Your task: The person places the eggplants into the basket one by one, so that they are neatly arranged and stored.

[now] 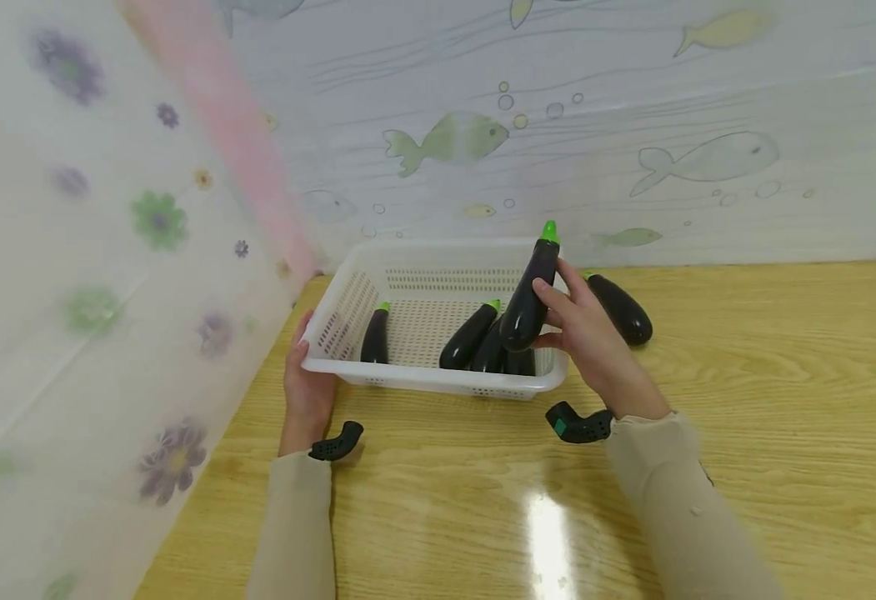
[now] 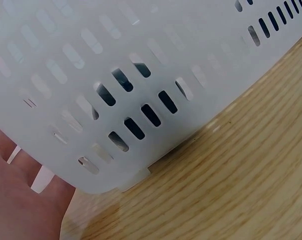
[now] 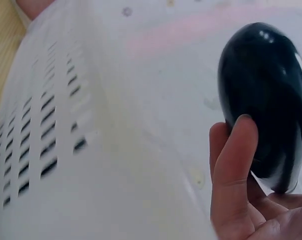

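Note:
My right hand (image 1: 583,329) holds a dark purple eggplant (image 1: 529,292) with a bright green stem end, thumb and fingers round its body. It is raised over the right end of a white plastic basket (image 1: 415,377); the right wrist view shows the rounded end of this eggplant (image 3: 263,85). My left hand (image 1: 308,383) rests against the outside of the basket's left end, its fingers reaching along the wall and partly hidden in the left wrist view. Inside the basket, one eggplant (image 1: 374,337) lies at the left and several others, such as this eggplant (image 1: 469,337), lie towards the right.
Another eggplant (image 1: 621,308) lies on the wooden table (image 1: 438,492), right of the basket. Behind stands a wall covering (image 1: 595,108) with fish drawings; a flowered covering (image 1: 92,275) runs along the left. Each wrist carries a black device, the right one (image 1: 580,423) near the basket's front.

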{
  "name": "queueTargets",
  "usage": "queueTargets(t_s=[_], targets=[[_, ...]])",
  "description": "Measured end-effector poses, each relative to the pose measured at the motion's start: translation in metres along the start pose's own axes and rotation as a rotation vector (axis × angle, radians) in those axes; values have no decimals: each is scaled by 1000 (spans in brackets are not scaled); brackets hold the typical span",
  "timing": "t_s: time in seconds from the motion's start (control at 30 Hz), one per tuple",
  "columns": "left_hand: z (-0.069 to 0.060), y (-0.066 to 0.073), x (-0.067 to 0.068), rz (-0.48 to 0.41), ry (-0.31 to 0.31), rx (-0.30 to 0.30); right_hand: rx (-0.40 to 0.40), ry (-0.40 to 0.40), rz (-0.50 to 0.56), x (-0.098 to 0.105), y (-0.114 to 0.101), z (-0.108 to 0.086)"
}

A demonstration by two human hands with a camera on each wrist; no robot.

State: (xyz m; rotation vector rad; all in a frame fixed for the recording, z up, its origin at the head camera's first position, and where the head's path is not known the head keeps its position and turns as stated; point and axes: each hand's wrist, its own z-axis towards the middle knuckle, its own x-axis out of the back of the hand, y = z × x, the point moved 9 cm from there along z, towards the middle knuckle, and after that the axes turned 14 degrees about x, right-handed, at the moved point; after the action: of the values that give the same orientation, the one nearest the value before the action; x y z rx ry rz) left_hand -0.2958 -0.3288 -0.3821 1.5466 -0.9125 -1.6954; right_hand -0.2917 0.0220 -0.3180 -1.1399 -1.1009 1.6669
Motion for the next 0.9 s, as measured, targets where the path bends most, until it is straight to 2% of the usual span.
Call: queueTargets(t_s=[0.17,0.37,0.5,0.9], targets=[[-2,-3,0,-17,17,17,-7,-2,-4,-12,4,4],[0,1,0,-6,4,-5,-10,-6,-80,-31,9,10],[0,4,1,14,9,-9,-18,-16,-93,-43,13,12],[0,2,1,31,18,-7,-6,14,-78,-44,19,18]])
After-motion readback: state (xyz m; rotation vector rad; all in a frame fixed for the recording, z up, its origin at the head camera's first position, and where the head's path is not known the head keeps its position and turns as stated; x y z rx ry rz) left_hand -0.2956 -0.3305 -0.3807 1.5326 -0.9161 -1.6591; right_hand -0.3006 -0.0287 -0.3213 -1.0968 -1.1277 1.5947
